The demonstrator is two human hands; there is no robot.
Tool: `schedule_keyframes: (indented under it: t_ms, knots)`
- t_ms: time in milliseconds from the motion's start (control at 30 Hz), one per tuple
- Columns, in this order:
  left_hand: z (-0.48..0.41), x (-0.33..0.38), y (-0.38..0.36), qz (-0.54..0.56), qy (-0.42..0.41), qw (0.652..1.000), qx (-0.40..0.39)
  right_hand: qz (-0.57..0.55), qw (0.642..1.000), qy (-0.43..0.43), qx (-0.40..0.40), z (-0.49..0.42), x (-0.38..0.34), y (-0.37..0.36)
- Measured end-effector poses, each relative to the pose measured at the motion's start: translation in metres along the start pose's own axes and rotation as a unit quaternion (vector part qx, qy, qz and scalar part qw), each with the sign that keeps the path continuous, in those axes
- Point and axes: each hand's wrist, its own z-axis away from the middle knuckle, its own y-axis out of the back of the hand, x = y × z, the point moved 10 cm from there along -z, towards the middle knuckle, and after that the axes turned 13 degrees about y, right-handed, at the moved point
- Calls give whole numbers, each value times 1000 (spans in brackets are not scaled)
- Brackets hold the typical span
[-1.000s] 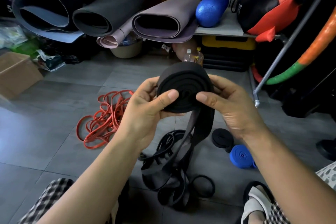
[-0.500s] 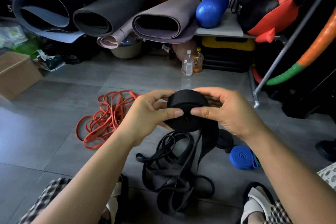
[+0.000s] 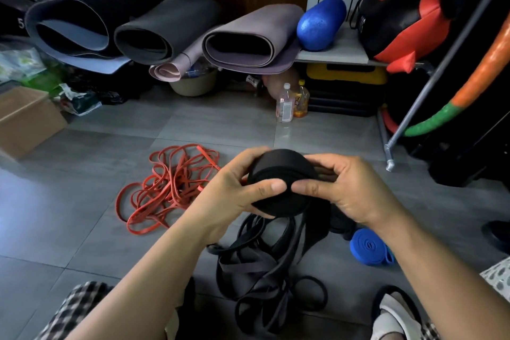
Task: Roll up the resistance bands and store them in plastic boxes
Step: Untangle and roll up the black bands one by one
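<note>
Head view: black band roll [image 3: 278, 171] is gripped by left hand [image 3: 234, 196] and right hand [image 3: 350, 190]; loose tail [image 3: 276, 254], apparently attached, is hung toward 6 o'clock.

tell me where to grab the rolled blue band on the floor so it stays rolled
Come from above and pinch the blue roll across its curved outer wall, on opposite sides. Its spiral face points up, so squeezing the sides should keep the turns packed. Cover the loose tail at its right with a finger. Free the right hand from the black roll first.

Head-worn view, forward and down, close over the hands [image 3: 287, 190].
</note>
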Motion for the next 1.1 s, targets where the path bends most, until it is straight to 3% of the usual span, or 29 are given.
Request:
schedule_keyframes:
  t_ms: [300,433,533,667,767,867,967,1100]
  knots:
    - [4,3,1,67,-10,997,35,-80,997,-17,-7,3,1,-5]
    - [0,-5,-3,122,33,992,-19,-101,995,-21,5,3,1,-1]
    - [1,-8,-10,100,51,992,-58,-84,996,-30,-12,3,4,-2]
    - [1,-9,-7,93,35,995,-2,-64,997,-28,-38,3,4,-6]
    - [1,-16,-10,125,45,991,-2,-54,997,-32,-37,4,6,-6]
    - [-1,-13,-5,46,61,997,-6,-31,998,-40,-36,3,6,0]
    - [-2,2,1,-80,13,997,7,13,998,-42,-43,2,6,3]
    - [-3,10,3,-56,-37,997,29,4,999,-21,-24,1,1,1]
